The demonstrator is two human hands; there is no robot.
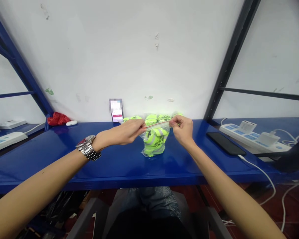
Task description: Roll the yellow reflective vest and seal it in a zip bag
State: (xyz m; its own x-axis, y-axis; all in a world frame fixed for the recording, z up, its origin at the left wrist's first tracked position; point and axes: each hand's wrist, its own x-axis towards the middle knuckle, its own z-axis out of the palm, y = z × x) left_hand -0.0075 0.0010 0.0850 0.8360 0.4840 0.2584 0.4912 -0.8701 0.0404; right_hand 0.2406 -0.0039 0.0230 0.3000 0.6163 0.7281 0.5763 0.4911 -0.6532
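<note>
A clear zip-lock bag [154, 142] with a red line along its top hangs between my two hands, just over the blue table. Inside it is a folded neon-yellow item with pale grey strips, perhaps a reflective vest. My left hand [131, 130], with a metal watch on the wrist, pinches the top edge at its left end. At the right end of that edge, my right hand [183, 129] pinches with thumb and fingers. Behind the bag, more neon-yellow bundles [151, 119] lie by the wall, partly hidden by the bag and my hands.
A lit phone [116, 111] leans on the wall. A red cloth or bag [58, 119] and a small white case [71, 123] lie at the back left. To the right are a dark phone [226, 143] with a white cable and a power strip [254, 137] with chargers. Blue shelf posts flank the table [102, 169].
</note>
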